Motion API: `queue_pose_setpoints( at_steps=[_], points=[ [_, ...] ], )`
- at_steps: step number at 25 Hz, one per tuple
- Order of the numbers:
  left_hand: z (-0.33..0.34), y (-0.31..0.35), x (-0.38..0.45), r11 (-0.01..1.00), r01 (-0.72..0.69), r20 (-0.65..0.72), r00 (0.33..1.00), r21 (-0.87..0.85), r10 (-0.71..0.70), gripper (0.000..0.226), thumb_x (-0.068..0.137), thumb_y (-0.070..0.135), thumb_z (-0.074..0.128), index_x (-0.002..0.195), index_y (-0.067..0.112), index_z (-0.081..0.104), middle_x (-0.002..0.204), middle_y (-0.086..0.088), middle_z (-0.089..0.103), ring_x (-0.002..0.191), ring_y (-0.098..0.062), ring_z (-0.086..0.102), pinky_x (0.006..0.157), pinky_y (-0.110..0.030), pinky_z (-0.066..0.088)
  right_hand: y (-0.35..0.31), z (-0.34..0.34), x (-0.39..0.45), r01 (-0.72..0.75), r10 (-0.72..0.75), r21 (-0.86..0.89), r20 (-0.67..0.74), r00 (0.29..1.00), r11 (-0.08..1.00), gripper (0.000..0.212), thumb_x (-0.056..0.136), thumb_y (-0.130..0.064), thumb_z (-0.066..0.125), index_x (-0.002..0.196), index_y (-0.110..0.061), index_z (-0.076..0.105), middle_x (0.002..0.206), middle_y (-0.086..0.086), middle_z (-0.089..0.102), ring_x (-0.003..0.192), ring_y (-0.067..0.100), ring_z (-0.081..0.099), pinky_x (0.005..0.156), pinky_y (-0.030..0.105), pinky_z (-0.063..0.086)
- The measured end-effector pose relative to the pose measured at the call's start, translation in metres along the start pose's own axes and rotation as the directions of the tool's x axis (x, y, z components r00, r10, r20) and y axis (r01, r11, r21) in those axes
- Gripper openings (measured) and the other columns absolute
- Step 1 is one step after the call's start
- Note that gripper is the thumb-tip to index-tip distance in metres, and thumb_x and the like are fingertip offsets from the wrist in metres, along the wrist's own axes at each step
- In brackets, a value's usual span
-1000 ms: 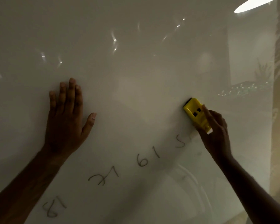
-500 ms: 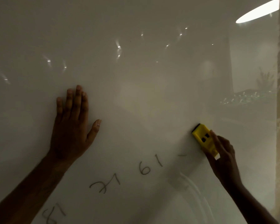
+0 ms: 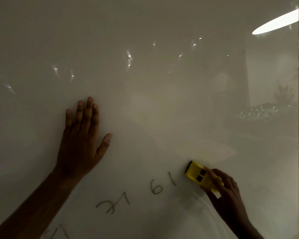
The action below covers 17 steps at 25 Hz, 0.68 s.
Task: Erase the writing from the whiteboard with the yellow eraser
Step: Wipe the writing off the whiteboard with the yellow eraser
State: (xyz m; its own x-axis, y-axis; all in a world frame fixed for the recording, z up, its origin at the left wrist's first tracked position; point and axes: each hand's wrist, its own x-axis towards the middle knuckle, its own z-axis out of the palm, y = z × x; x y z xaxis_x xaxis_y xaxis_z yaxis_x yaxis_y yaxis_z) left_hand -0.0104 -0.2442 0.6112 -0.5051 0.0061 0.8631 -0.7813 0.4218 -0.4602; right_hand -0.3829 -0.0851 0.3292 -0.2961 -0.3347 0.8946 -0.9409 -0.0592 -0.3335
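The glossy whiteboard (image 3: 162,104) fills the view. My right hand (image 3: 226,192) grips the yellow eraser (image 3: 199,175) and presses it flat on the board at the lower right, just right of the written "61" (image 3: 162,184). Further left and lower are a scribble like "27" (image 3: 113,205) and another mark (image 3: 59,232) cut off by the bottom edge. My left hand (image 3: 81,140) lies flat on the board, fingers spread, left of centre and above the writing.
The board's right edge (image 3: 298,135) runs down the far right, with a beige wall beyond. A bright lamp reflection (image 3: 274,22) and small light glints show on the upper board. A faint curved reflection sits below the eraser.
My right hand slid the eraser down and left over the rightmost mark, which is gone. The camera tilted, so the left hand and writing sit lower in view.
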Motion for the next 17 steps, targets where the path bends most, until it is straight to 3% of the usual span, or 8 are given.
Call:
queue_pose_setpoints(
  at_steps=[4, 7, 10, 14, 17],
  points=[
    [0.0, 0.002, 0.001, 1.0, 0.002, -0.002, 1.0, 0.012, -0.002, 0.085, 0.108, 0.052, 0.035, 0.168, -0.006, 0.019, 0.179, -0.025, 0.011, 0.166, -0.044, 0.014, 0.135, -0.058, 0.003, -0.011, -0.008, 0.055, -0.225, 0.232, 0.067, -0.137, 0.963, 0.972, 0.07, 0.094, -0.031, 0.074, 0.158, -0.025, 0.047, 0.139, 0.012, 0.053, 0.118, 0.038, 0.053, 0.094, 0.059, 0.053],
    [0.001, 0.002, 0.001, 1.0, 0.003, -0.011, 1.0, 0.013, -0.003, 0.085, 0.108, 0.053, 0.034, 0.168, -0.006, 0.02, 0.178, -0.025, 0.013, 0.165, -0.044, 0.015, 0.135, -0.057, 0.002, -0.047, 0.01, 0.051, -0.102, 0.109, 0.061, -0.129, 0.986, 0.993, 0.064, 0.098, -0.035, 0.073, 0.156, -0.026, 0.049, 0.139, 0.008, 0.054, 0.119, 0.034, 0.053, 0.101, 0.05, 0.048],
    [0.0, 0.001, 0.001, 1.0, 0.0, -0.023, 1.0, 0.009, 0.0, 0.084, 0.108, 0.053, 0.033, 0.168, -0.006, 0.021, 0.178, -0.025, 0.013, 0.165, -0.043, 0.015, 0.135, -0.056, 0.0, -0.057, 0.026, 0.008, 0.082, -0.083, 0.024, 0.005, 0.997, 0.996, 0.069, 0.096, -0.045, 0.061, 0.16, -0.04, 0.039, 0.14, 0.001, 0.056, 0.119, 0.028, 0.056, 0.102, 0.039, 0.041],
    [0.0, 0.001, 0.001, 1.0, -0.003, -0.017, 1.0, 0.005, 0.003, 0.084, 0.111, 0.056, 0.027, 0.169, -0.005, 0.018, 0.179, -0.024, 0.011, 0.166, -0.042, 0.012, 0.135, -0.056, 0.0, -0.042, 0.015, 0.006, 0.035, -0.036, 0.017, 0.015, 0.999, 0.999, 0.072, 0.095, -0.047, 0.06, 0.162, -0.045, 0.032, 0.139, 0.003, 0.056, 0.118, 0.032, 0.056, 0.1, 0.045, 0.046],
    [0.0, 0.001, 0.001, 1.0, 0.0, -0.01, 1.0, 0.009, 0.0, 0.084, 0.111, 0.055, 0.027, 0.169, -0.005, 0.017, 0.178, -0.025, 0.011, 0.166, -0.041, 0.011, 0.135, -0.056, -0.001, -0.061, 0.016, 0.042, -0.053, 0.059, 0.069, -0.076, 0.995, 0.996, 0.07, 0.093, -0.039, 0.068, 0.158, -0.029, 0.046, 0.14, 0.003, 0.052, 0.121, 0.031, 0.052, 0.102, 0.048, 0.044]
  ],
)
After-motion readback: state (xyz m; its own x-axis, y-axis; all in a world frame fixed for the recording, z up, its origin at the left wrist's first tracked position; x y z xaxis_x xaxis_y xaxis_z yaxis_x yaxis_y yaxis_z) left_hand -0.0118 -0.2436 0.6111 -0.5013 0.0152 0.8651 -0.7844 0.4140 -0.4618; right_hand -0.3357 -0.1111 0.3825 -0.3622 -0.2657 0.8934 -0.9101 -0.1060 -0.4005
